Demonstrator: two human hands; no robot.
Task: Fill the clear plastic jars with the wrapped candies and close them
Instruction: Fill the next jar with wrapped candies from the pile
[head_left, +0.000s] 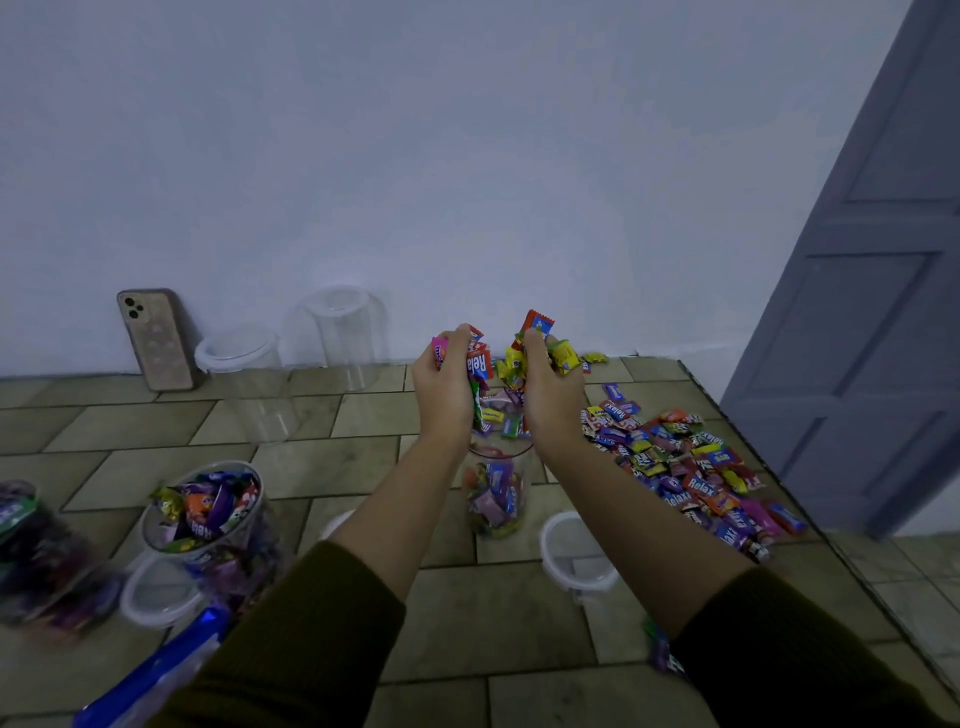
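Left hand (447, 387) and right hand (551, 397) each clutch a fistful of bright foil-wrapped candies (480, 364) just above the partly filled clear plastic jar (525, 467) on the tiled floor (322, 467); fists overfull, mouth narrow, so pieces likely spill past the rim.
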